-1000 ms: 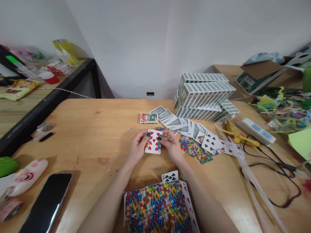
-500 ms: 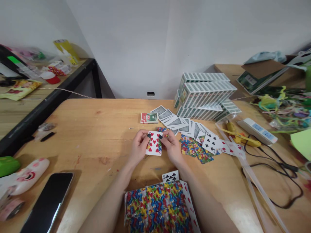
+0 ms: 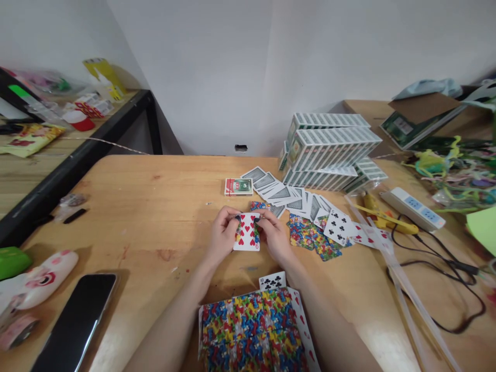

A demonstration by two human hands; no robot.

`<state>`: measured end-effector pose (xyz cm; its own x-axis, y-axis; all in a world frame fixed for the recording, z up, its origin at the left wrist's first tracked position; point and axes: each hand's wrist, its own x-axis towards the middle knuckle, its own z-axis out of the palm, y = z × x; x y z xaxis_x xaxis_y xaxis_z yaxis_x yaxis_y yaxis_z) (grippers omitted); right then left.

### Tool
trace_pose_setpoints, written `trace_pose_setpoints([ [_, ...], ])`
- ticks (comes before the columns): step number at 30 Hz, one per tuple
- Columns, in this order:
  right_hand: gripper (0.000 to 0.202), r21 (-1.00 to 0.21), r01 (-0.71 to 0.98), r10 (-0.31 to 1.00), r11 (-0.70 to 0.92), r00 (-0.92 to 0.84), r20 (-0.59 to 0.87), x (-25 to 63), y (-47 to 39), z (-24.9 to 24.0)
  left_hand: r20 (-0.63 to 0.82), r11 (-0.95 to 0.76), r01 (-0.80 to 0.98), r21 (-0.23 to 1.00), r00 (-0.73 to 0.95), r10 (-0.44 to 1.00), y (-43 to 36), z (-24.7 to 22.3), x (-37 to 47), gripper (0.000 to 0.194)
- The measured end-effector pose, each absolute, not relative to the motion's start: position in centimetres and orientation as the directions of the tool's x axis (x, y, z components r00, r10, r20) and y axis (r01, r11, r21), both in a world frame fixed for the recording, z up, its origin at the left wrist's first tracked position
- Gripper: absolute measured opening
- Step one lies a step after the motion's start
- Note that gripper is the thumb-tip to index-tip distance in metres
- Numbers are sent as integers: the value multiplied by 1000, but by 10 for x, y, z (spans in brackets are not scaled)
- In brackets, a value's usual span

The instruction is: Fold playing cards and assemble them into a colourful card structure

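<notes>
By the left hand (image 3: pixel 222 233), the left edge of a nine of hearts (image 3: pixel 247 237) was pinched; the card was held centrally, probably so that it would not bend. At six o'clock from it, a patterned card block (image 3: pixel 251 328) was laid, perhaps for easy reach. The card's right edge was pinched by the right hand (image 3: pixel 273 235). Toward two o'clock, grey-backed cards (image 3: pixel 282 195) were spread, seemingly for single lifting.
</notes>
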<state>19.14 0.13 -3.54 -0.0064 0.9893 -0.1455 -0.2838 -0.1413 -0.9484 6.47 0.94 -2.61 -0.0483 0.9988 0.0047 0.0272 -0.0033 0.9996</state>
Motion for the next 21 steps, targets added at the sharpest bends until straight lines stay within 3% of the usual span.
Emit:
trace_pose_setpoints([
  [10,19,-918,-325,971,-229,-10,-239,190,1,-31,-52,52,5,999,49,997,10,-24,65,14],
  [15,19,-940,-284,981,-187,-10,-192,188,0,-22,-108,111,-22,994,84,991,10,-22,65,14],
  [21,19,-940,-281,981,-193,-78,-178,189,2,-23,-38,36,44,998,44,998,8,-27,65,15],
])
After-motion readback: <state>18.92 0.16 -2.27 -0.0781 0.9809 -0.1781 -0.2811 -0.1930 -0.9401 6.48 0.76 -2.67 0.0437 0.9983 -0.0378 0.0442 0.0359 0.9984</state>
